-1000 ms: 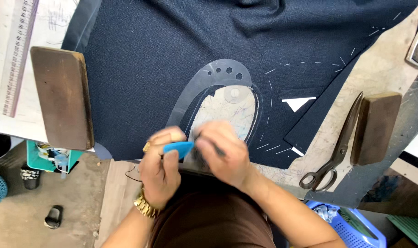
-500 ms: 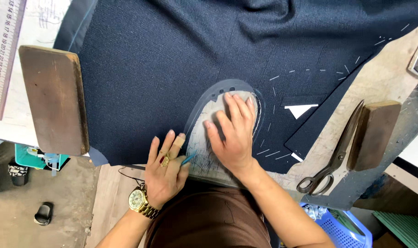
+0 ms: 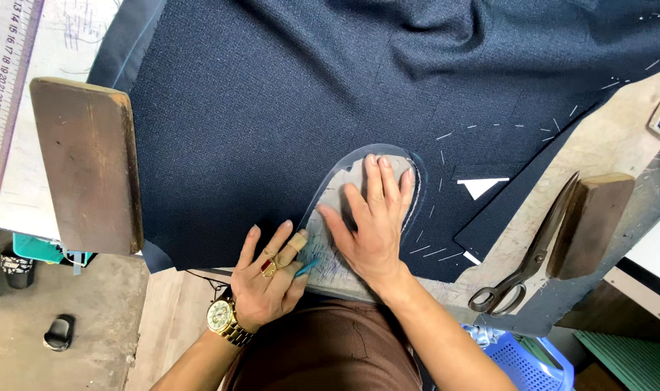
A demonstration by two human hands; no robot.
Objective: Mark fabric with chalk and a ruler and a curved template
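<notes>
Nearest the body, the left hand lay with fingers spread on the edge of the dark navy fabric, a blue piece of chalk pinched between two of its fingers. Just beside it, the right hand pressed flat, fingers spread, on a grey curved pattern piece lying on the fabric. Farther right, scissors rested on the tabletop against a wooden block. Another wooden block weighted the fabric's left edge, beside a ruler.

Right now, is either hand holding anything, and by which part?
The left hand pinches a blue chalk piece by its back end, tip poking out. The right hand holds nothing; it presses flat on the grey pattern.
</notes>
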